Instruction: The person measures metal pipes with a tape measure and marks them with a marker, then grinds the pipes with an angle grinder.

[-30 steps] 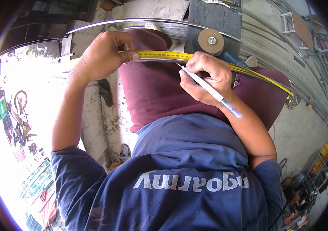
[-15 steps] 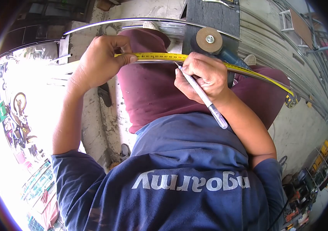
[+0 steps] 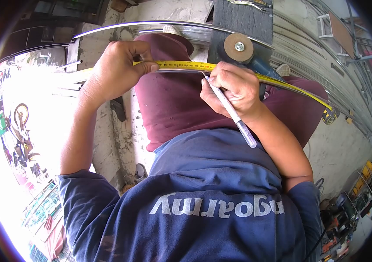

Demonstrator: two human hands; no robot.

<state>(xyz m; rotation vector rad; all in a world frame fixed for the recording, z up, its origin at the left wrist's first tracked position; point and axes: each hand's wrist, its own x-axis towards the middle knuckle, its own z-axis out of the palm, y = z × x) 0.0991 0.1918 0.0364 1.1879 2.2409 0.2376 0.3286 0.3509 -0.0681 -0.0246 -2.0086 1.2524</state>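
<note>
1. Firmly pin the tape (image 3: 181,65) flat on the metal strip (image 3: 186,70); left hand (image 3: 116,70) pinches it now
2. Keep the pen (image 3: 229,109), pinched in right hand (image 3: 234,87), upright at the tape's edge

My left hand (image 3: 116,70) pins yellow tape measure (image 3: 186,65) onto metal strip (image 3: 181,70). My right hand (image 3: 232,89) grips white pen (image 3: 229,109), tip touching strip beside tape. Grinder disc (image 3: 238,47) just behind.
</note>
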